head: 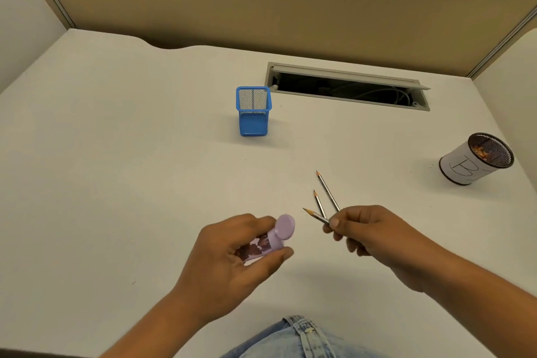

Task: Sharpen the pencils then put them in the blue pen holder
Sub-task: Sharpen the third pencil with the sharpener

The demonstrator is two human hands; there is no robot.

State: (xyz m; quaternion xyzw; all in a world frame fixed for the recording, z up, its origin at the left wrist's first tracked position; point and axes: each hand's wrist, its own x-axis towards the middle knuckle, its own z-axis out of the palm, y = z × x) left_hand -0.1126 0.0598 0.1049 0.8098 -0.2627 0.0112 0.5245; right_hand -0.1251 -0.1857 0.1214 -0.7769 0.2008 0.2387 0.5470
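The left hand [232, 253] is over the near part of the desk [116, 154], a little left of the middle of the near edge. Its fingers and thumb are curled around a purple sharpener [279, 234] and grasp it firmly. The sharpener lies on its side in the hand, the round lilac cap points to the far right, and dark shavings show inside the clear body.

The right hand [374, 232] is just beside it, toward the right edge, and the two hands are apart. It pinches three pencils [319, 204] between the thumb and the fingers at their back ends. The pencils spread like a fan and their sharpened tips point to the far edge of the desk. I cannot tell if the tips touch the surface.

The blue pen holder [253, 112] stands upright farther in, near the middle of the far edge, well apart from both hands. Just beside it on the right is a long cable slot [348, 87] with its flap open. Close to the right edge stands a black mesh cup [476, 158] wrapped in white paper with handwriting, and it has brown shavings inside. Blue jeans [302, 337] show at the near edge
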